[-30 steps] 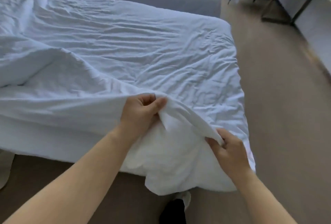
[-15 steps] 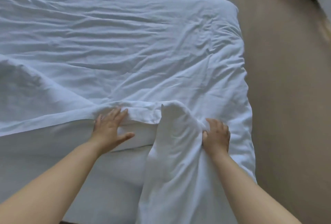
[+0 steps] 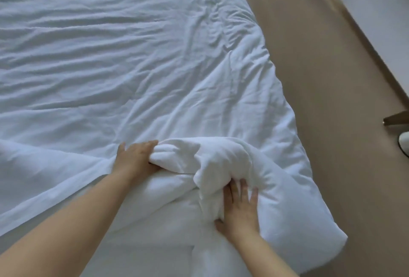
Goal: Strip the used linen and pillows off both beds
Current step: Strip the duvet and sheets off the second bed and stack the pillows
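Plainly the stripping of this bed [image 3: 141, 259] is under way in the head view: the white duvet [image 3: 155, 66] covers most of it, bunched into a thick roll near the bed's near right corner. The left hand [image 3: 135, 157] grips one end of the roll, fingers over and thumb under, while the right hand [image 3: 241, 208] presses flat on it, fingers spread, holding nothing. Next, I judge, both hands need a full grasp to haul the bulk off the near edge.

Duvet [image 3: 155, 66] spreads left and ahead — floor [image 3: 321, 77] to its right, furniture leg [image 3: 396, 119] far right.
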`<state>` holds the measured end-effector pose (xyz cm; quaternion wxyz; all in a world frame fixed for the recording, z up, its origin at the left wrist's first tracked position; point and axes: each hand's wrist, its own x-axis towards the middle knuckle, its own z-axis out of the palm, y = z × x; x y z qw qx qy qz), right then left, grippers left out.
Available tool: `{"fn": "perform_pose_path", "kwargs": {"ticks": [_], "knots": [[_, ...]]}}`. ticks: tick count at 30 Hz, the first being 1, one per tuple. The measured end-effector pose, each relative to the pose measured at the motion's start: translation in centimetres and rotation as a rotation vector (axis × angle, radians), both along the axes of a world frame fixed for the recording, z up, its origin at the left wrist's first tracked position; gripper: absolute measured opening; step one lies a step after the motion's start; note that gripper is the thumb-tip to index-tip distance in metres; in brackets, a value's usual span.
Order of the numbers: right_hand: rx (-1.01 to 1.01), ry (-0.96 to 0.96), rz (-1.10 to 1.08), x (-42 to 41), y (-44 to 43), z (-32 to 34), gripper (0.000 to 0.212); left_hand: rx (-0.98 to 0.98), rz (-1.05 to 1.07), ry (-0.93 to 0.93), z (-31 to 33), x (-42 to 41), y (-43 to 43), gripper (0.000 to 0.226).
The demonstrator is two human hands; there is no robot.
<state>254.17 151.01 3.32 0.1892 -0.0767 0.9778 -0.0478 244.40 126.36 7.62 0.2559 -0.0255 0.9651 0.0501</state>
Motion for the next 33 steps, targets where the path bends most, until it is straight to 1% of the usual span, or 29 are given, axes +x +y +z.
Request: {"fn": "perform_pose_path", "kwargs": {"ticks": [1, 2, 3, 4, 5, 6, 7, 8, 10, 12, 13, 14, 15, 16, 17, 18, 20, 21, 22, 24, 25, 26, 27, 28, 30, 31, 32, 33], "knots": [[-0.069, -0.016, -0.053, -0.2, 0.0, 0.6, 0.089, -0.003, 0.02, 0.002, 0.2, -0.1, -0.6, 0.046], [-0.144, -0.045, -0.107, -0.5, 0.4, 2.1, 0.064, 0.062, 0.087, -0.015, 0.6, -0.3, -1.1, 0.036], [-0.253, -0.062, -0.199, -0.8, 1.2, 3.5, 0.04, 0.198, 0.207, -0.056, 1.2, -0.4, -1.6, 0.03], [-0.324, -0.07, -0.31, -1.7, 2.3, 4.7, 0.031, 0.375, 0.337, -0.12, 1.9, -0.7, -2.2, 0.028], [-0.384, -0.132, -0.412, -2.5, 3.7, 6.2, 0.033, 0.528, 0.421, -0.182, 2.9, -1.2, -2.8, 0.025], [-0.472, -0.212, -0.489, -3.3, 5.5, 7.8, 0.037, 0.604, 0.416, -0.23, 4.1, -1.8, -3.6, 0.022], [-0.563, -0.222, -0.538, -4.3, 7.3, 9.6, 0.041, 0.596, 0.353, -0.251, 5.3, -2.6, -4.4, 0.018], [-0.619, -0.186, -0.551, -5.7, 8.8, 11.6, 0.049, 0.566, 0.295, -0.242, 6.5, -3.7, -5.0, 0.018], [-0.685, -0.124, -0.532, -9.2, 10.3, 15.1, 0.052, 0.495, 0.231, -0.143, 9.0, -6.4, -5.5, 0.025], [-0.611, -0.054, -0.45, -14.3, 10.7, 17.1, 0.04, 0.45, 0.26, 0.015, 10.6, -9.8, -5.4, 0.034], [-0.528, -0.002, -0.409, -17.3, 10.6, 17.5, 0.03, 0.404, 0.278, 0.099, 11.0, -11.5, -5.1, 0.045], [-0.438, 0.062, -0.397, -20.3, 10.3, 17.6, 0.022, 0.318, 0.297, 0.183, 11.1, -12.9, -4.7, 0.053], [-0.319, 0.127, -0.417, -23.1, 10.2, 17.0, 0.022, 0.2, 0.31, 0.281, 10.7, -14.0, -4.3, 0.054], [-0.206, 0.178, -0.453, -25.4, 9.9, 16.3, 0.031, 0.096, 0.306, 0.362, 10.1, -14.6, -3.8, 0.054], [-0.141, 0.224, -0.492, -27.1, 9.6, 15.5, 0.038, 0.046, 0.307, 0.407, 9.2, -14.8, -3.3, 0.056], [-0.14, 0.261, -0.535, -28.0, 9.1, 14.7, 0.042, 0.039, 0.304, 0.421, 8.0, -14.7, -2.8, 0.061], [-0.296, 0.238, -0.592, -28.4, 8.4, 13.0, 0.047, 0.022, 0.262, 0.33, 5.2, -13.6, -2.2, 0.071], [-0.349, 0.178, -0.583, -27.9, 8.3, 11.9, 0.053, 0.002, 0.25, 0.251, 3.8, -13.0, -2.1, 0.075], [-0.336, 0.096, -0.569, -27.1, 8.5, 10.7, 0.06, -0.027, 0.248, 0.172, 2.4, -12.5, -2.3, 0.078], [-0.154, -0.057, -0.544, -25.4, 10.3, 8.3, 0.079, -0.097, 0.283, 0.057, 0.9, -11.5, -2.7, 0.082], [-0.072, -0.084, -0.565, -24.8, 11.7, 7.2, 0.087, -0.119, 0.316, 0.043, 0.2, -11.5, -3.2, 0.083], [-0.049, -0.077, -0.619, -24.5, 13.1, 6.1, 0.093, -0.123, 0.353, 0.077, -0.6, -11.6, -3.8, 0.084], [-0.093, -0.04, -0.701, -24.5, 14.1, 5.2, 0.096, -0.104, 0.387, 0.12, -1.2, -11.8, -4.3, 0.085], [-0.192, 0.004, -0.796, -24.8, 15.0, 4.4, 0.098, -0.07, 0.401, 0.203, -1.6, -12.2, -4.6, 0.085], [-0.475, 0.038, -0.942, -26.0, 16.2, 2.8, 0.092, 0.025, 0.457, 0.319, -2.5, -12.7, -4.4, 0.086], [-0.58, 0.034, -0.976, -26.6, 16.4, 1.9, 0.082, 0.06, 0.504, 0.292, -2.6, -12.9, -3.9, 0.086], [-0.61, 0.042, -0.982, -27.1, 16.5, 1.1, 0.068, 0.076, 0.564, 0.266, -3.1, -13.3, -3.7, 0.086], [-0.58, 0.087, -0.966, -27.3, 16.3, 0.5, 0.054, 0.101, 0.604, 0.229, -3.9, -13.8, -3.8, 0.084]]}}
